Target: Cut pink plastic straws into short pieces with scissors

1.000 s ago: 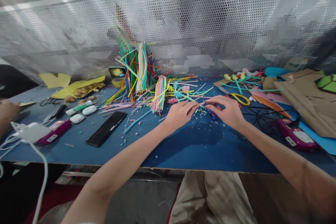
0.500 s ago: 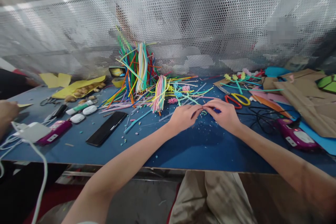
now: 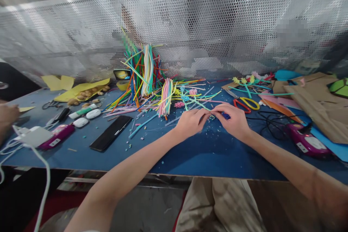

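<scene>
Paper [image 3: 64, 96], yellow and spread out just past nine o'clock of the hands, carries brown nut-like lumps [image 3: 83, 94]. Toward ten o'clock, a small dark box [image 3: 115, 74] shows something yellow; whether it lies inside is unclear. Pipe cleaners [image 3: 147, 70] stand bundled that way too, their support hidden. Left hand [image 3: 191, 120] and right hand [image 3: 234, 117] are pinched together on the end of a mint-green stem [image 3: 200, 105], which reaches their fingertips from ten o'clock; finer detail there is covered. One second ago a gap parted the hands and the right one hid much of the scissors' [image 3: 246, 104] red handle, now exposed between two and three o'clock.
</scene>
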Demonstrator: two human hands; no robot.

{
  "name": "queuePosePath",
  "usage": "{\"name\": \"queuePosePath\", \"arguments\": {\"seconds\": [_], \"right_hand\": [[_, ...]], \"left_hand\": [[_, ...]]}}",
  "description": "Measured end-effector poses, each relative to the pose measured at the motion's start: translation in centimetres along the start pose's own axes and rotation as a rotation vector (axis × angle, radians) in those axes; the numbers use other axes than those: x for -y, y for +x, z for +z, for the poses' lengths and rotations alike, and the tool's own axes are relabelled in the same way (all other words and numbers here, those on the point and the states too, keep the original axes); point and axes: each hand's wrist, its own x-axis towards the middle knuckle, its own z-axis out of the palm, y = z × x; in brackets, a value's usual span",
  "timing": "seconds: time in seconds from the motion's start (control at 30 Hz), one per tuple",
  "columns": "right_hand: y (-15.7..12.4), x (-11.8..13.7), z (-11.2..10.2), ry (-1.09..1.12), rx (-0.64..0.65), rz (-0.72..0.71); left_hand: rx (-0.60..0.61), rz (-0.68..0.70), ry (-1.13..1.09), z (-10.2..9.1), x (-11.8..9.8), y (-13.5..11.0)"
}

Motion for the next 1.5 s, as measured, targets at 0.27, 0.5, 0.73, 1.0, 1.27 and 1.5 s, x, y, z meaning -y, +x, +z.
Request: {"name": "queuePosePath", "arguments": {"seconds": [0.27, 0.5, 0.73, 1.0, 1.27, 1.5], "right_hand": [[0.2, 0.9, 0.0, 0.063, -0.085, 0.178], [0.0, 0.7, 0.2, 0.085, -0.072, 0.115], [-0.3, 0.3, 0.2, 0.048, -0.04, 0.013], [-0.4, -1.4, 0.1, -0.099, 0.0, -0.28], [0.3, -1.2, -0.1, -0.131, -0.12, -0.33], [0.1, -0.9, -0.1, -0.098, -0.107, -0.328]], "left_hand": [[-0.076, 0.008, 0.102, -0.1, -0.1, 0.2], [-0.069, 0.038, 0.11, -0.1, 0.1, 0.3], [-0.06, 0.06, 0.075, -0.2, 0.1, 0.0], [-0.047, 0.078, -0.002, -0.3, 0.0, -0.2], [-0.025, 0.015, -0.034, -0.7, 0.2, 0.3], [-0.053, 0.042, 0.004, -0.9, -0.1, 0.3]]}}
